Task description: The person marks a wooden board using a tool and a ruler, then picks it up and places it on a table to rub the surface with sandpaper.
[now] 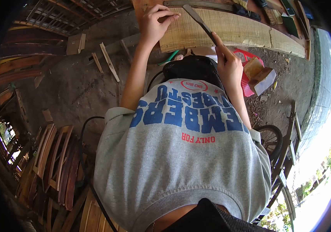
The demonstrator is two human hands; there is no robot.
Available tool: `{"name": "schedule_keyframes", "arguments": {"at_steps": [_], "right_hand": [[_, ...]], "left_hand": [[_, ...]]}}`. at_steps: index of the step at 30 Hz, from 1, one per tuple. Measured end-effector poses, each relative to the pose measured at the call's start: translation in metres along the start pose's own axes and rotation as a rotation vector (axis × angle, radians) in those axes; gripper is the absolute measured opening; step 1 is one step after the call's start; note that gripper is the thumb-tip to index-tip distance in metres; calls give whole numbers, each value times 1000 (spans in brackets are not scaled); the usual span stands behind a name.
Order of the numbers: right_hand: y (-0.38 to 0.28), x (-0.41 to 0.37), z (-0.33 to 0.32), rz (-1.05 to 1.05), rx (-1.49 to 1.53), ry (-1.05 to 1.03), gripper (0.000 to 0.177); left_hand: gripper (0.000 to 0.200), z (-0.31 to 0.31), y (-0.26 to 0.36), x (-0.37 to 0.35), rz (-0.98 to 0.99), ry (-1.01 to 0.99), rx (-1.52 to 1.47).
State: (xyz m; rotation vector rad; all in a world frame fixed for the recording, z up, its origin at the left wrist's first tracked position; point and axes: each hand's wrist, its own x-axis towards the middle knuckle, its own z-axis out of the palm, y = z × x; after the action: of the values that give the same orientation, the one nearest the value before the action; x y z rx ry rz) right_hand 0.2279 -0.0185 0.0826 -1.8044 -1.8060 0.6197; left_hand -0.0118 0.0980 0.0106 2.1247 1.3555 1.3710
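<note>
My right hand [229, 62] is closed around the lower end of a long, narrow flat-bladed tool [198, 21] with a rounded tip. The index finger lies along the tool, which slants up and to the left over a thick wooden plank [227, 31]. My left hand [159, 24] is over the plank's left end, with thumb and fingers pinched together. Something small and pale may be at those fingertips, too small to name. The tool's tip is just right of the left fingertips, apart from them. The plank's face has rough saw marks and a crack toward the right.
Brushes, wood blocks and other tools [273, 16] lie beyond the plank. A red plastic chair [246, 87] with a cardboard box [259, 75] stands at the right below the bench. Curved wooden pieces [51, 154] are stacked at the left; a wheel [270, 140] is at the right.
</note>
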Motion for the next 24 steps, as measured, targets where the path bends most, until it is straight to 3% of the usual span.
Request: {"name": "schedule_keyframes", "arguments": {"at_steps": [7,24], "right_hand": [[10,4,-9,121,-66,-22,43],[12,3,-5,92,-58,-2,42]], "left_hand": [[16,0,8,2,-104,18,-79],[15,3,13,4,-66,49,0]]}}
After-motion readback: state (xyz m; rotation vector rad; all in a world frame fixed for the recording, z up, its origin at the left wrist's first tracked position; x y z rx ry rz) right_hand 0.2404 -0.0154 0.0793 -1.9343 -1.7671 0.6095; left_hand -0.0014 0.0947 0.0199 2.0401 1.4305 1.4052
